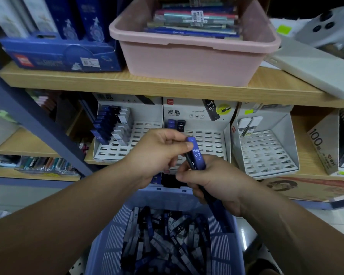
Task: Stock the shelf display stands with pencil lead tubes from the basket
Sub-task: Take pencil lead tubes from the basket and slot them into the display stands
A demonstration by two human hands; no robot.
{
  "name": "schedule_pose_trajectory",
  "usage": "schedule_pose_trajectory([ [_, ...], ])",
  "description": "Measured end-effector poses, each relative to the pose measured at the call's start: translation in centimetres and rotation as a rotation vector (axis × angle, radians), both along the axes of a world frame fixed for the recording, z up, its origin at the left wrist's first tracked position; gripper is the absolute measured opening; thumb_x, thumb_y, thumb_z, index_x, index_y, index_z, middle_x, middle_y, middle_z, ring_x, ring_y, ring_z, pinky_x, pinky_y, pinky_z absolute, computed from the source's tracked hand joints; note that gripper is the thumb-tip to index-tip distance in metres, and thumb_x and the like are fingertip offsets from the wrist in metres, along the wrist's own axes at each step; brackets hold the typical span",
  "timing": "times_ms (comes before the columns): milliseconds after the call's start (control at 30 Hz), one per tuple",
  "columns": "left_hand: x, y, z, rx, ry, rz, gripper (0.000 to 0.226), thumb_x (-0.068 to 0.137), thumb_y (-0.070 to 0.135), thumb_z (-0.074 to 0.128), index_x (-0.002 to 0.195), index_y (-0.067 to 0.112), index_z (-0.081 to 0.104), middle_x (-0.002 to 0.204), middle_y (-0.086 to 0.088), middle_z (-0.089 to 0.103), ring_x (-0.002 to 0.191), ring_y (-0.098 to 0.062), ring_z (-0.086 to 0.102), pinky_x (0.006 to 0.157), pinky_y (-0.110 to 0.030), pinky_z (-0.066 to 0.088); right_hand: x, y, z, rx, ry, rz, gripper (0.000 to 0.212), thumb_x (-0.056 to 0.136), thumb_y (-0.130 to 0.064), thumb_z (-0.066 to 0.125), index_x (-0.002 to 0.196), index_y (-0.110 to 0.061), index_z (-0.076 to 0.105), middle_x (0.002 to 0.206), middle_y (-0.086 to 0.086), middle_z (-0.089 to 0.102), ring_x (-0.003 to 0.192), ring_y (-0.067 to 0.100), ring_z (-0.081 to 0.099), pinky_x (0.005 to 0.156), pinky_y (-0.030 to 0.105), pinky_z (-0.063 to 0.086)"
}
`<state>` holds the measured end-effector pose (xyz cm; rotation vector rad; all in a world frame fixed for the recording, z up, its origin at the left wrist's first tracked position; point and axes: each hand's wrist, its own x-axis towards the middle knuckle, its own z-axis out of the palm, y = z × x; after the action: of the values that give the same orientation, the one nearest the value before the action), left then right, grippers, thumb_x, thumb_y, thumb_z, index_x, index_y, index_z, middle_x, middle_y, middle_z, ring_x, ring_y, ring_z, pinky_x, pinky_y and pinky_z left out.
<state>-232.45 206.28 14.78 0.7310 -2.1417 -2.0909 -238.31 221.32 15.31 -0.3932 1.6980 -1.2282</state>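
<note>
A blue lead tube marked HB 0.7 is pinched at its top by my left hand. My right hand grips a bundle of dark tubes, this one among them, just above the blue basket, which is full of several loose tubes. Behind my hands stands the middle white display stand, with two tubes in its back row. The left stand holds several blue, black and grey tubes on its left side. The right stand holds two white tubes at its back.
A pink tub of stationery sits on the wooden shelf above. A blue box stands to its left, a white phone case to its right. A dark upright post crosses the left side.
</note>
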Motion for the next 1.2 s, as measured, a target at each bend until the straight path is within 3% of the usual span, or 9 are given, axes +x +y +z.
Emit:
schedule_pose_trajectory([
  [200, 2.1, -0.7, -0.4, 0.087, -0.007, 0.034, 0.002, 0.087, 0.014, 0.072, 0.086, 0.014, 0.073, 0.07, -0.001, 0.065, 0.055, -0.011, 0.051, 0.048, -0.025, 0.038, 1.1, -1.0, -0.2, 0.024, 0.101, 0.084, 0.015, 0.085, -0.02, 0.078, 0.078, -0.015, 0.066, 0.061, 0.004, 0.05, 0.054, 0.02, 0.044, 0.051, 0.031, 0.037],
  [333, 3.8, -2.0, -0.2, 0.17, -0.032, 0.081, 0.007, 0.087, 0.012, 0.07, 0.08, 0.013, 0.069, 0.067, -0.008, 0.056, 0.048, -0.012, 0.038, 0.044, -0.023, 0.027, 2.4, -2.4, 0.2, -0.012, 0.111, 0.142, 0.024, 0.085, -0.027, 0.079, 0.064, -0.034, 0.07, 0.057, -0.002, 0.045, 0.054, 0.016, 0.04, 0.049, 0.028, 0.035],
  [400, 4.9, -3.1, 0.0, 0.254, -0.018, 0.12, 0.008, 0.082, 0.013, 0.073, 0.087, 0.012, 0.067, 0.079, -0.016, 0.056, 0.05, -0.014, 0.036, 0.047, -0.025, 0.025, 2.9, -3.2, 0.5, -0.042, 0.077, 0.139, 0.017, 0.082, -0.035, 0.081, 0.071, -0.03, 0.07, 0.059, -0.002, 0.042, 0.054, 0.015, 0.037, 0.05, 0.028, 0.033],
  [467, 6.2, -3.9, 0.0, 0.333, 0.013, 0.148, 0.032, 0.075, 0.014, 0.079, 0.102, 0.006, 0.064, 0.093, -0.022, 0.059, 0.056, -0.017, 0.041, 0.053, -0.029, 0.025, 3.2, -3.8, 0.5, -0.061, 0.053, 0.14, 0.026, 0.079, -0.04, 0.082, 0.076, -0.023, 0.062, 0.059, -0.002, 0.041, 0.053, 0.013, 0.035, 0.049, 0.028, 0.031],
  [533, 7.4, -4.4, 0.2, 0.35, 0.037, 0.151, 0.038, 0.076, 0.015, 0.077, 0.109, 0.003, 0.063, 0.1, -0.025, 0.063, 0.06, -0.02, 0.045, 0.054, -0.03, 0.025, 3.7, -4.4, 0.7, -0.079, 0.014, 0.156, 0.031, 0.073, -0.044, 0.083, 0.069, -0.024, 0.059, 0.058, -0.002, 0.041, 0.051, 0.012, 0.033, 0.048, 0.027, 0.029],
  [667, 9.0, -5.4, 0.7, 0.339, 0.072, 0.195, 0.014, 0.083, 0.014, 0.069, 0.093, 0.005, 0.066, 0.091, -0.022, 0.068, 0.057, -0.02, 0.053, 0.047, -0.027, 0.036, 4.7, -5.9, 1.0, -0.102, -0.074, 0.179, 0.03, 0.062, -0.048, 0.081, 0.069, -0.023, 0.065, 0.061, -0.001, 0.041, 0.051, 0.013, 0.032, 0.05, 0.028, 0.027],
  [867, 10.4, -8.1, 1.3, 0.332, 0.104, 0.314, 0.005, 0.094, 0.012, 0.059, 0.092, 0.007, 0.062, 0.079, -0.013, 0.069, 0.056, -0.019, 0.063, 0.046, -0.024, 0.046, 5.6, -7.8, 0.6, -0.094, -0.166, 0.06, 0.048, 0.085, -0.065, 0.059, 0.074, -0.019, 0.067, 0.059, 0.003, 0.045, 0.048, 0.015, 0.034, 0.047, 0.026, 0.03],
  [967, 10.9, -9.3, 1.6, 0.255, 0.125, 0.362, 0.004, 0.095, 0.01, 0.059, 0.096, 0.007, 0.062, 0.078, -0.012, 0.07, 0.055, -0.016, 0.063, 0.046, -0.023, 0.048, 5.4, -8.3, 0.3, -0.111, -0.184, 0.007, 0.041, 0.094, -0.054, 0.057, 0.084, -0.015, 0.067, 0.058, 0.003, 0.046, 0.048, 0.016, 0.033, 0.047, 0.026, 0.029],
  [1200, 11.7, -14.2, 0.8, -0.399, 0.088, 0.487, 0.009, 0.093, 0.003, 0.066, 0.097, 0.011, 0.063, 0.072, -0.016, 0.071, 0.063, -0.024, 0.071, 0.057, -0.031, 0.057, 4.6, -8.6, -0.6, -0.089, -0.11, -0.096, 0.033, 0.1, -0.04, 0.057, 0.091, -0.01, 0.067, 0.059, 0.003, 0.05, 0.047, 0.016, 0.04, 0.045, 0.028, 0.034],
])
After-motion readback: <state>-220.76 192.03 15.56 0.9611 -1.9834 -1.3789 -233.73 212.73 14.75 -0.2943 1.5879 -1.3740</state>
